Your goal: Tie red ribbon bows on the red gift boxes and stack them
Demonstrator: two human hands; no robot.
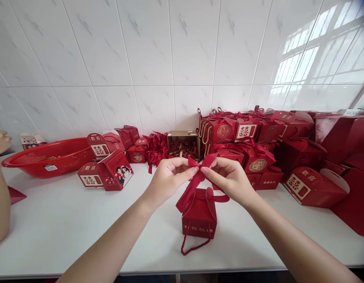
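Two bare hands, the left hand [172,177] and right hand [229,177], are pinched nearly closed on a glossy dark-red fabric ribbon [192,187], both about equally near the small red cardboard box [199,212] below. The box stands upright on the white bench [154,247]; the ribbon's broad tail slants down towards the box's left side.

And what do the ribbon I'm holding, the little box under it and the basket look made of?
Ribbon: probably satin-like fabric, with soft sheen and supple folds. Box: likely coated card, smooth and faintly glossy, with crisp edges and printed characters. Basket: apparently glossy plastic, with highlights and small perforations.
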